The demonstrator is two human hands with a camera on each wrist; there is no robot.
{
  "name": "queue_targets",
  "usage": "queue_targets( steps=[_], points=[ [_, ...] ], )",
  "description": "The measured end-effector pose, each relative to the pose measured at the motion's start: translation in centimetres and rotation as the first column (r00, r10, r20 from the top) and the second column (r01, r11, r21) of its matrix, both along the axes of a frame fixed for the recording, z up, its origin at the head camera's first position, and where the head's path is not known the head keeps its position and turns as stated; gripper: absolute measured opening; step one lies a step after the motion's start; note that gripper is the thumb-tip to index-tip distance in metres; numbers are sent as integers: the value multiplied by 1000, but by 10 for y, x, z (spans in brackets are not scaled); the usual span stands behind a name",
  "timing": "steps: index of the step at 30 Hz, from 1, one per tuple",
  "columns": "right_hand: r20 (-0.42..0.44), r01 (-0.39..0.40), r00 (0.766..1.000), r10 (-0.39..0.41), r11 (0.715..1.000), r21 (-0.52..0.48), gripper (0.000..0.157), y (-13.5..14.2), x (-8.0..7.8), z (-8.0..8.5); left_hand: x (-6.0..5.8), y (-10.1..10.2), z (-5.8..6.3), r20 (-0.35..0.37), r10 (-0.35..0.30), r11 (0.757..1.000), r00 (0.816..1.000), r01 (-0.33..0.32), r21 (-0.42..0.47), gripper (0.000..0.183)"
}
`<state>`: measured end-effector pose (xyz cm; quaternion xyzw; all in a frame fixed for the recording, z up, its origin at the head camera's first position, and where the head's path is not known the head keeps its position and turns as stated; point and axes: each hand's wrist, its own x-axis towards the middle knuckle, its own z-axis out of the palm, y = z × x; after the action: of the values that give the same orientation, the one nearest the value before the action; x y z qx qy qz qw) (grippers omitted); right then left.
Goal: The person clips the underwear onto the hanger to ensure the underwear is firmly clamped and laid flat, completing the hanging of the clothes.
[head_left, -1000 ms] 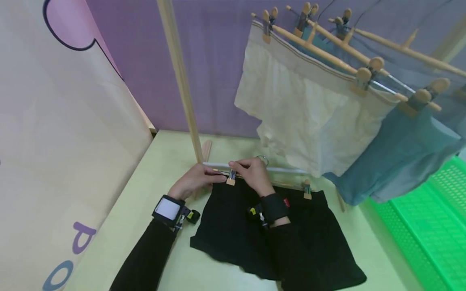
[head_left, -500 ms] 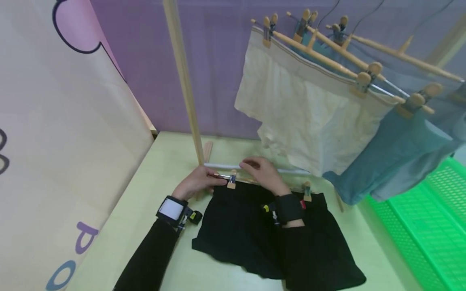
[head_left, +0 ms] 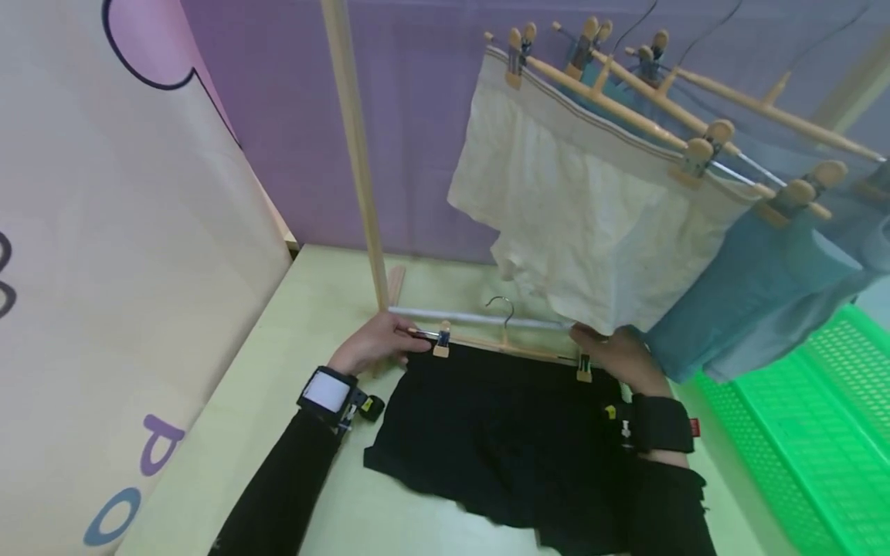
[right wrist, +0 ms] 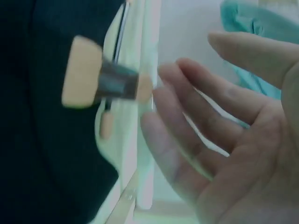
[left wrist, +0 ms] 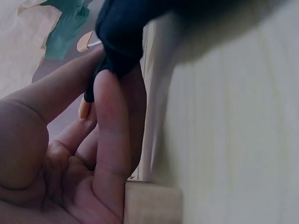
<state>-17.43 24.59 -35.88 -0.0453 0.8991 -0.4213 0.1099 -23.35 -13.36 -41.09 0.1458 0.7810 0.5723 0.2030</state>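
Note:
Black shorts [head_left: 501, 432] lie flat on the table, the waistband held by two clips on a wooden clip hanger [head_left: 531, 351]. Thumb and fingers of my left hand [head_left: 375, 340] pinch the waistband's left corner by the hanger's end, outside the left clip [head_left: 442, 340]. In the left wrist view, dark cloth [left wrist: 119, 42] is between these fingers, with the hanger's wooden tip [left wrist: 84, 109] beside them. My right hand [head_left: 622, 359] is at the right clip [head_left: 584, 367]. Its fingers are apart and loosely bent in the right wrist view, fingertips by the clip's wooden handle [right wrist: 145, 87]; contact is unclear.
White shorts [head_left: 591, 185] and blue-green garments [head_left: 751, 286] hang from clip hangers above the right hand. A wooden post [head_left: 354, 147] and a white bar [head_left: 473, 316] stand behind the shorts. A green basket [head_left: 779, 440] is at the right.
My right hand has left the left clip and moved right along the hanger to the right clip, uncovering the hanger's hook. My left hand stays at the left corner.

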Motion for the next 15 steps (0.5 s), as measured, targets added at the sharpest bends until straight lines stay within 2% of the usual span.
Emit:
queue_targets(
  steps=[1,2,3,5,10,12,15],
  points=[
    [-12,7,1000,-7,1000,6,41,5,-1,-1,0,0,0,-6,-4,1000,1000,4,1,18],
    [-62,34,998,-27,994,104,54,8,-2,-2,-1,1,-1,-8,-5,1000,1000,5,3,18],
    [-85,43,996,-30,988,150,53,10,-3,-4,-1,1,-2,-14,-9,1000,1000,9,5,18],
    [-63,49,997,-39,986,162,55,13,-5,-7,-2,1,-3,-20,-11,1000,1000,11,8,19],
    [-23,-36,999,40,986,165,51,14,-9,-16,-1,-1,-4,-35,4,1000,999,-5,-8,20],
    [-19,-89,995,93,985,145,52,14,-12,-18,0,-1,-5,-39,6,1000,999,-7,-15,20],
    [-11,-145,989,148,978,148,46,17,-14,-21,0,-1,-7,-52,-1,1000,999,0,-23,19]
  ],
)
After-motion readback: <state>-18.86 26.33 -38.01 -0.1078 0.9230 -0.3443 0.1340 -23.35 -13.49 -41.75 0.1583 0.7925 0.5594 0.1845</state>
